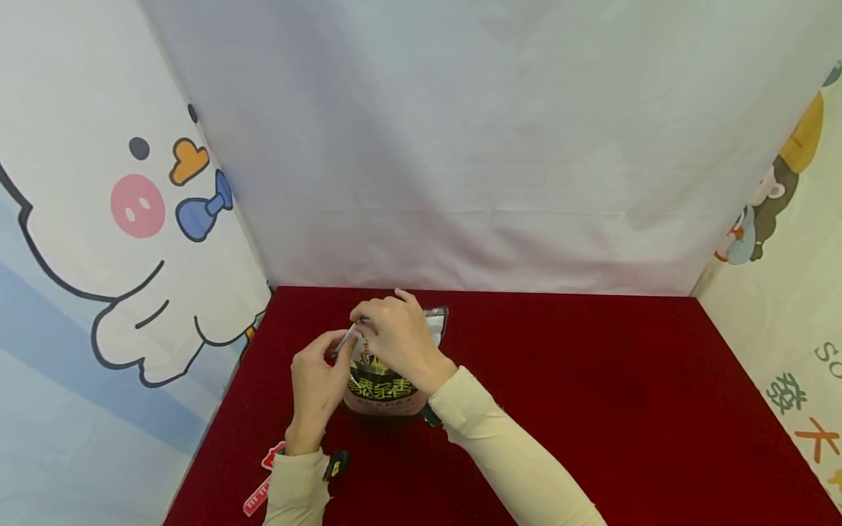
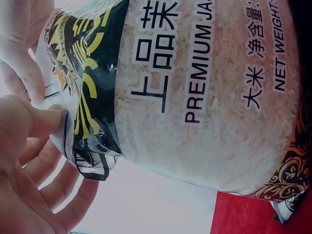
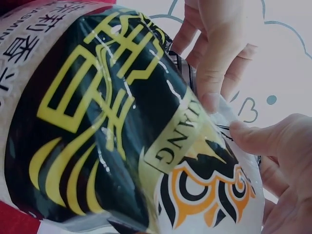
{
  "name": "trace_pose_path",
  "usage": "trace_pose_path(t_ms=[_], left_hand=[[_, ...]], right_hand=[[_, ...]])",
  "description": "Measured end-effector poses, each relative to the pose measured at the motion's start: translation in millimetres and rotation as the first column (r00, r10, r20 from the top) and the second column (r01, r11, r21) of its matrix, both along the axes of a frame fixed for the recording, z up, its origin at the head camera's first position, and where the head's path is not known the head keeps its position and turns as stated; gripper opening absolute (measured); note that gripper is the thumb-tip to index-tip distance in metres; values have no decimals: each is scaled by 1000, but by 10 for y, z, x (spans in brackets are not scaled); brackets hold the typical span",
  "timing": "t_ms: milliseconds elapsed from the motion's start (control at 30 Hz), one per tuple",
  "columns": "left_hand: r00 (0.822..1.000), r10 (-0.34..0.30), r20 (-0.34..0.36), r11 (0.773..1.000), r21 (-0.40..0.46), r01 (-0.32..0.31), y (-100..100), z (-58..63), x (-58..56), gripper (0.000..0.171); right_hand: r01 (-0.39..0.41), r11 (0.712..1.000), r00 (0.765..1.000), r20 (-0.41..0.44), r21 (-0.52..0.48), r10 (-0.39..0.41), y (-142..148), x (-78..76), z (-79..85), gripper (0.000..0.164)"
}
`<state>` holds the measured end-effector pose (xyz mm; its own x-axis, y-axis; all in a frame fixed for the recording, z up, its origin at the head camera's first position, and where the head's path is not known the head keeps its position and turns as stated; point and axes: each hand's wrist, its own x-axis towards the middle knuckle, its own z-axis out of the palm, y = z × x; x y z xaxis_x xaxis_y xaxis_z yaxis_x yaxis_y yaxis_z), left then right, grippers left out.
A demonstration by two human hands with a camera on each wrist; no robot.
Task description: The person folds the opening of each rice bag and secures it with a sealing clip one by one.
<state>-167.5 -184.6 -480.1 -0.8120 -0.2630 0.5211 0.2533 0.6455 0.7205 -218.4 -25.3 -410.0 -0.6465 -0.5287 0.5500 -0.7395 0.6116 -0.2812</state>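
A clear plastic bag of rice (image 1: 384, 404) with a black and yellow printed band stands on the red tabletop, towards its left side. My left hand (image 1: 319, 383) pinches the bag's upper left edge between thumb and fingers. Close beside it, my right hand (image 1: 400, 337) pinches the same top edge and covers part of the print. Rice grains show through the bag's lower part (image 2: 195, 141) in the left wrist view. In the right wrist view, the thumbs of both hands lie near each other on the folded plastic rim (image 3: 229, 127).
A red and white ruler-like strip (image 1: 256, 498) and a small red piece (image 1: 272, 456) lie by the left forearm, partly hidden by the sleeve. The red cloth (image 1: 592, 394) extends to the right. Printed curtains (image 1: 493, 146) enclose the back and sides.
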Motion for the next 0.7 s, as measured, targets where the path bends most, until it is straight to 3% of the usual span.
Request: trace_pose_path(t_ms=[300, 567, 700], left_hand=[[995, 8, 99, 999, 31, -11, -53, 14, 49, 14], [996, 10, 87, 1000, 4, -10, -79, 10, 28, 13], [992, 27, 125, 1000, -14, -26, -91, 23, 47, 14]], right_hand=[[-11, 1000, 1000, -5, -26, 11, 14, 11, 0, 9], [-7, 1000, 1000, -23, -25, 6, 16, -4, -6, 9], [-18, 999, 1000, -15, -39, 18, 15, -7, -25, 9]])
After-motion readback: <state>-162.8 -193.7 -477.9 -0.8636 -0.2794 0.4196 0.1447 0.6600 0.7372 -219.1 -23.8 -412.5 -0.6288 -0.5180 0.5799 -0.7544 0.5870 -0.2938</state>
